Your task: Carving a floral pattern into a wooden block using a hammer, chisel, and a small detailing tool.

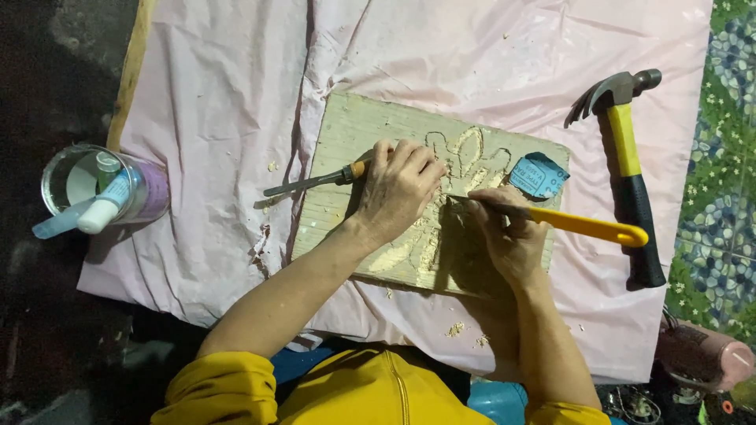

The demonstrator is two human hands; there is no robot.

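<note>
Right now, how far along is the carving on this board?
Done: outlines and several hollows are cut in the board, with chips on the pink sheet. In hand: the right hand works a yellow-handled tool at the centre; the left hand steadies. Left: the board's left part looks uncarved.

I am viewing through a single head-worn camera, looking almost straight down from close above the wooden board (425,197) on the pink sheet (228,102); my own arms are entering from the bottom edge.
</note>
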